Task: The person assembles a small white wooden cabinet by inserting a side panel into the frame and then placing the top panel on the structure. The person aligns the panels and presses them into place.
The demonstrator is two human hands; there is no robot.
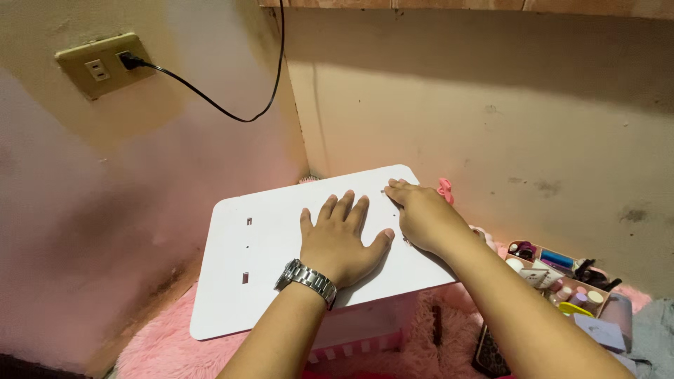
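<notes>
Pressing flat on a white rectangular board with rounded corners (281, 245), set in the middle of the view over a pink striped box (365, 330) on fluffy pink fur (168, 347). Left hand (340, 242), fingers spread and palm down, grasping nothing, steadying the panel near its centre; silver metal wristwatch (307, 279) at the wrist, toward 7 o'clock. Right hand (421, 217), at 2 o'clock from the left, fingers curled with tips on the board's far edge near a small hole; whether anything is pinched there cannot be told. Small rectangular slots (247, 249) at 9 o'clock on the panel. Seemingly at the stage of seating or aligning the panel; next move likely calls for even downward pressure and keeping the edges square. Further out: pink clip (444, 188) at 2 o'clock, tray of small cosmetics (562, 277) at 4 o'clock, beige wall socket (102, 64) with black cord (225, 109) at 10 o'clock.
</notes>
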